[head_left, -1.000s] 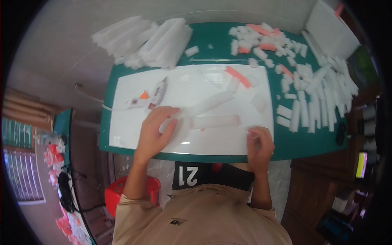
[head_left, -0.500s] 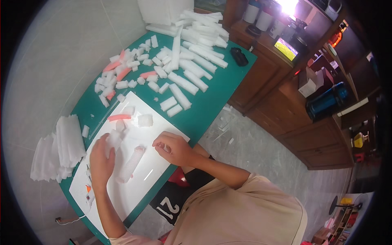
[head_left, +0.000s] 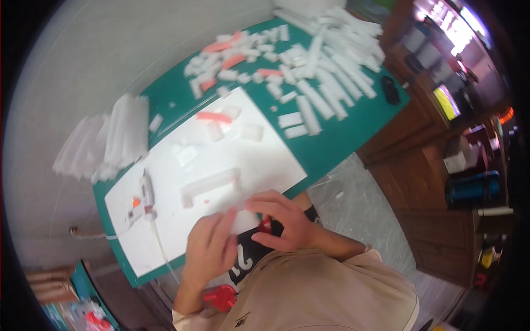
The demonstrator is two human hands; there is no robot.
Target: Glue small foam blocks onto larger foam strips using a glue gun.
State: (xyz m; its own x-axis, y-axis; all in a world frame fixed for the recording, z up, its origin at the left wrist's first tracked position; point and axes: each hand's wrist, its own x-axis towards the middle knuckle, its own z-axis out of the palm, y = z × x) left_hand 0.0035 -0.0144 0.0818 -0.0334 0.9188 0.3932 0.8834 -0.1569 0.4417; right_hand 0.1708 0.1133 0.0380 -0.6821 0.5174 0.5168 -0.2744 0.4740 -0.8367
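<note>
Both hands meet low over the front edge of a white board. My left hand [head_left: 208,248] pinches one side of a small white foam piece [head_left: 245,222]; my right hand [head_left: 286,222] has curled fingers at its other side. Motion blurs the piece, and the fingers partly cover it. Just beyond them lies a long white foam piece with short ends turned toward me [head_left: 214,181]. A hot glue gun [head_left: 146,199] with an orange part rests on the left of the board, its cord trailing toward me.
On the white board [head_left: 165,243] are a pink foam strip [head_left: 214,117] and a foam block [head_left: 252,132]. Cut foam bits [head_left: 221,60] and long foam strips [head_left: 331,77] cover the far green table [head_left: 353,135]. Foam sheets [head_left: 126,132] stand at left; a black object [head_left: 390,90] lies far right.
My view has shifted. My left hand has come from the far left of the board to the near edge, bringing a white foam piece to my right hand.
</note>
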